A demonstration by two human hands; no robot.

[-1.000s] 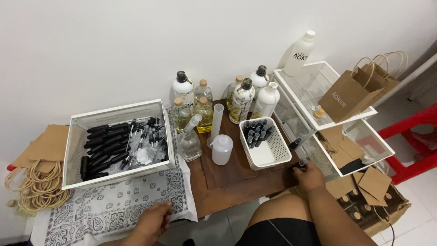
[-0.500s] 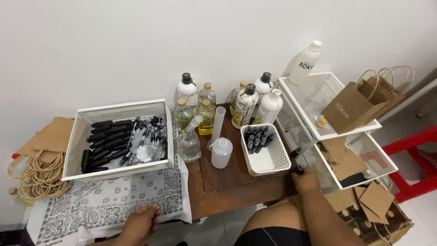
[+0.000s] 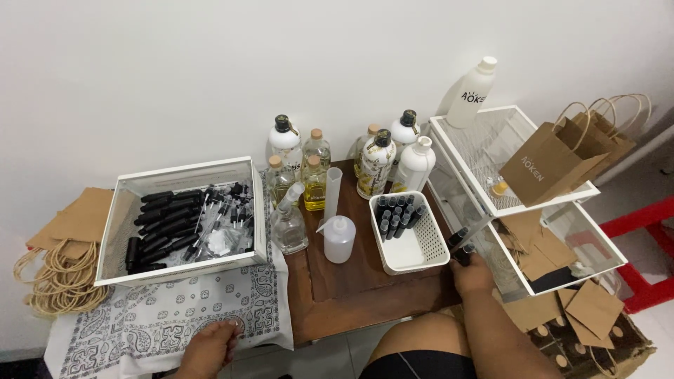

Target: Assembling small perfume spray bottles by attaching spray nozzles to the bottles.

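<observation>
My right hand (image 3: 472, 272) is closed around two small black bottles (image 3: 460, 243) at the right edge of the brown wooden table (image 3: 351, 288), just right of a white slotted basket (image 3: 414, 247) that holds several more black bottles. My left hand (image 3: 210, 348) rests low on the white patterned cloth (image 3: 168, 316), its fingers pinching a small clear round piece whose kind I cannot tell. A white mesh box (image 3: 184, 261) of black bottles and droppers sits above that hand.
Glass and white plastic bottles (image 3: 379, 160) cluster at the table's back, with a clear measuring cylinder (image 3: 331, 191) and a white squeeze bottle (image 3: 339, 240) in front. A white wire rack (image 3: 491, 175) with brown paper bags (image 3: 551, 163) stands right. More paper bags (image 3: 60, 253) lie far left.
My left hand has slid down and back along the cloth toward me. My right hand stays at the table's right edge with the black bottles.
</observation>
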